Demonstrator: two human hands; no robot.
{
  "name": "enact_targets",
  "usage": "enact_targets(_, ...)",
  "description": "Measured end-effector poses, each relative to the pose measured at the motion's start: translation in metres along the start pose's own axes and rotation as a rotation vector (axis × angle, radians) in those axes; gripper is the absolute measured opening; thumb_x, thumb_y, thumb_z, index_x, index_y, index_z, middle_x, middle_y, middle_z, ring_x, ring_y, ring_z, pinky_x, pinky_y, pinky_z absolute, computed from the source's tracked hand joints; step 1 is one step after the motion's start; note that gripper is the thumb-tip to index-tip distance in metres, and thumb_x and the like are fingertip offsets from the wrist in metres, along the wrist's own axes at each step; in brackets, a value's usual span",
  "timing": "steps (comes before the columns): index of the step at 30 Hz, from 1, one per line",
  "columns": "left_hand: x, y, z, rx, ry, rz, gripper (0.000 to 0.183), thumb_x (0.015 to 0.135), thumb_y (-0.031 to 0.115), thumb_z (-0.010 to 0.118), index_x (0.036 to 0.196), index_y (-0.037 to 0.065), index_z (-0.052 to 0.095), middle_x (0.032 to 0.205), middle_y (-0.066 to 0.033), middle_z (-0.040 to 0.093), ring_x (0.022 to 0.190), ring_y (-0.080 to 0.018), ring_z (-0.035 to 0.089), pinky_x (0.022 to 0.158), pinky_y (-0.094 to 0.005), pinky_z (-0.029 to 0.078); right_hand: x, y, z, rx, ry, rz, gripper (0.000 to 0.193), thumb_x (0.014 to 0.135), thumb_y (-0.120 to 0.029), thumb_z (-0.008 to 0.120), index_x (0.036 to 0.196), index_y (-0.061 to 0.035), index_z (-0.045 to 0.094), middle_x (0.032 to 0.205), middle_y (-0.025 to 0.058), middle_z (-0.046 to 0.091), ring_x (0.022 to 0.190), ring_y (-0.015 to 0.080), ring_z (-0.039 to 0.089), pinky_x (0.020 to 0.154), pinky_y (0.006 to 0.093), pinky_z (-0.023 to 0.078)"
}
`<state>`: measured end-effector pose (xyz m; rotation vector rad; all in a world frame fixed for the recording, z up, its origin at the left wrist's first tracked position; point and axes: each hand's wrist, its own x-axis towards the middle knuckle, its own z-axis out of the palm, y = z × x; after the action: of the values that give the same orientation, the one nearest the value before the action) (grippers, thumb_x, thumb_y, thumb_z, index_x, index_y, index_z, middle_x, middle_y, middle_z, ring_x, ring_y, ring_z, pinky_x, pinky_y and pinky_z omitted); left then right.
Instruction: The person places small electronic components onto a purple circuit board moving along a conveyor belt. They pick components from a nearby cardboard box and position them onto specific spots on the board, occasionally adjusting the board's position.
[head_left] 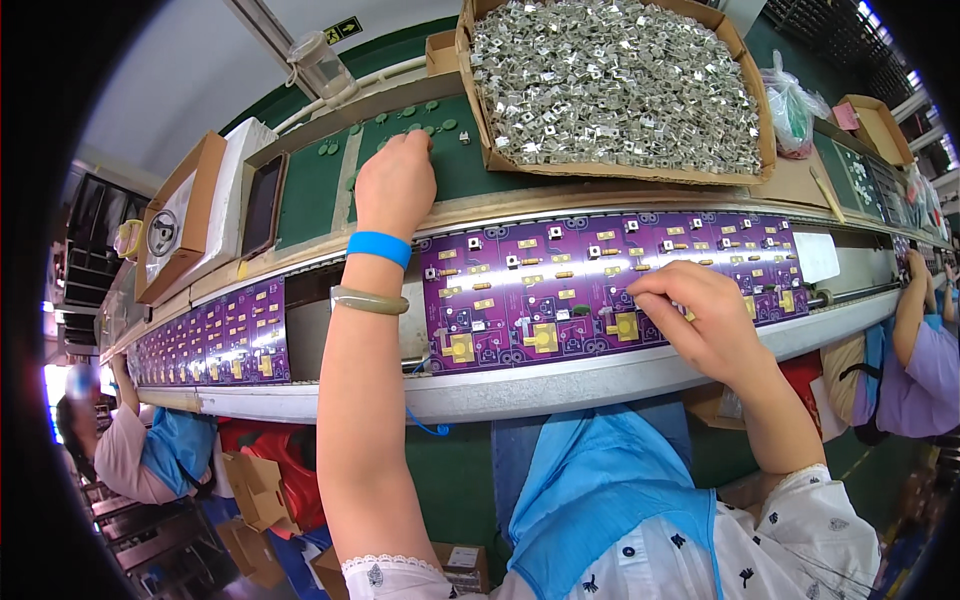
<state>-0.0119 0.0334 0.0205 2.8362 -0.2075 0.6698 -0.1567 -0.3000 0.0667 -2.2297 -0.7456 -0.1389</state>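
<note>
My left hand [397, 182], with a blue wristband and a bangle on its arm, reaches over the green work surface [308, 205] behind the rail. Its fingers are drawn together among small flat green disc-shaped parts [449, 125]; what the fingertips hold is hidden. Below lies a purple circuit board panel [490, 302] fitted with small square parts, resistors and gold pads. Over the right half of this panel my right hand [703, 318] is closed in a pinch, thumb against fingers. Anything between those fingertips is too small to make out. One green disc part [581, 310] sits on the panel.
A cardboard box [640, 174] heaped with small metal parts stands at the back. Another purple panel [235, 335] lies further left along the metal rail [520, 380]. A clear plastic jug [320, 65] stands back left. Co-workers sit at the far left and right [925, 350].
</note>
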Motion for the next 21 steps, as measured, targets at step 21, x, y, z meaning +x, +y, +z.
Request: enact_targets(21, -0.184, 0.105, -0.087, -0.544, 0.007, 0.083, 0.016, 0.087, 0.012, 0.074, 0.098, 0.001, 0.070, 0.099, -0.0130, 0.070, 0.089, -0.0274, 0.069, 0.078, -0.0358, 0.056, 0.063, -0.019, 0.056, 0.209, -0.254, -0.106, 0.017, 0.091, -0.011, 0.068, 0.104, -0.0033, 0.073, 0.093, 0.0141, 0.070, 0.088, 0.0327, 0.068, 0.076, 0.0412, 0.055)
